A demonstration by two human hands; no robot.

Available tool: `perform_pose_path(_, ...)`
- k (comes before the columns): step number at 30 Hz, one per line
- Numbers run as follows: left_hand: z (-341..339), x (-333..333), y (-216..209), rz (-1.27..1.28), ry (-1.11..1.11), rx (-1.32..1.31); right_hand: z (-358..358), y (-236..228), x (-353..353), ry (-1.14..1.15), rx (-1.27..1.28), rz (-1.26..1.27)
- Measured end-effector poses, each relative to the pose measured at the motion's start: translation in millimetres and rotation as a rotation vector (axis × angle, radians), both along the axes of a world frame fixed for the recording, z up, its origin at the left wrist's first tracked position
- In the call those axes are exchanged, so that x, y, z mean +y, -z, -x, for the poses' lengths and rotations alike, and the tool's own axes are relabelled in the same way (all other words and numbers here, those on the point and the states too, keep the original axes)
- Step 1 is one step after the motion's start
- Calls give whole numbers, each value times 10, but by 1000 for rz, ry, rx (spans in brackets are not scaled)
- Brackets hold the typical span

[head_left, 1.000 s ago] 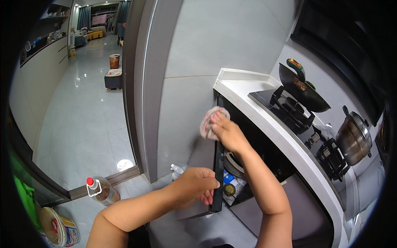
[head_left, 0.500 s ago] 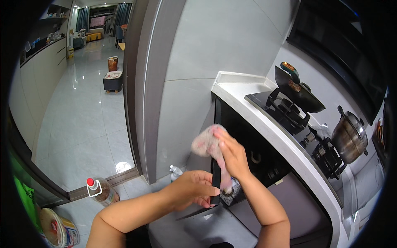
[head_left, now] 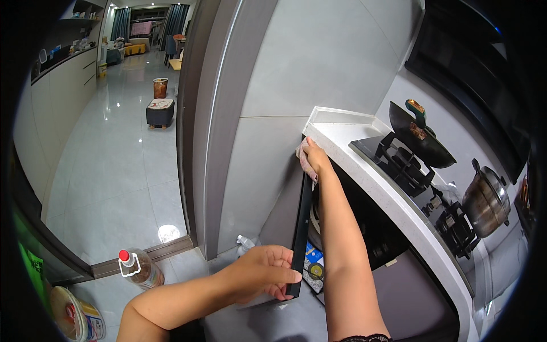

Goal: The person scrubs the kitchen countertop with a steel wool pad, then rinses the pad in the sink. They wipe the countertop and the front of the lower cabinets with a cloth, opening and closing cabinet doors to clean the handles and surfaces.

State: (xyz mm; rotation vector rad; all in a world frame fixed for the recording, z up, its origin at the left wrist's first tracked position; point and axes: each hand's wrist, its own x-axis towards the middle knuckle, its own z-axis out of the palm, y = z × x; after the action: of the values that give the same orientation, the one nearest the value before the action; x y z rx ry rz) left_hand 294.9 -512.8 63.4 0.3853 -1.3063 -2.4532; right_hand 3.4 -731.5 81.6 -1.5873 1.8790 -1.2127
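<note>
A dark-edged cabinet door (head_left: 301, 233) stands ajar under the counter. My left hand (head_left: 263, 273) grips its near lower corner, thumb on one side and fingers curled round the other. Stretched far forward, my right hand (head_left: 317, 155) presses a pinkish-white cloth (head_left: 306, 162) against the far upper end of the door's edge, just below the counter corner. My right forearm hides part of the dark cabinet opening. Inside, beside that forearm, a blue package (head_left: 313, 252) and a small round yellowish item (head_left: 315, 270) show.
Above the cabinet runs a white countertop (head_left: 364, 165) with a gas hob, a tilted black wok (head_left: 424, 139) and a steel pot (head_left: 484, 202). On the floor at left stand a red-capped bottle (head_left: 139, 268) and a bucket (head_left: 80, 316). A doorway opens at far left.
My right hand has carried the cloth forward and up along the door's edge toward the counter corner. My left hand keeps its grip. The view has shifted slightly.
</note>
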Motion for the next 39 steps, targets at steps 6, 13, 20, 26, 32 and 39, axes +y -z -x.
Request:
perform_pose_path(6, 68, 26, 32, -131, -37, 3, 140, 167, 253, -93, -208, -21)
perform_pose_path(13, 45, 165, 47, -153, -154, 19, -710, 213, 1866, -248, 65, 68)
perform_pose_path(20, 93, 206, 117, -393, -144, 165, -1163, 223, 3096, -330, 31, 156)
perform_pose_path(26, 128, 152, 63, -373, -81, 228, -1332, 371, 3635, -190, 89, 326)
perform_pose_path(32, 84, 13, 120, -45, -156, 85, -1597, 1109, 3680, 94, 209, 716)
perform_pose_path(39, 250, 284, -144, 119, -337, -86, -1524, 1323, 3820, 47, -241, 682)
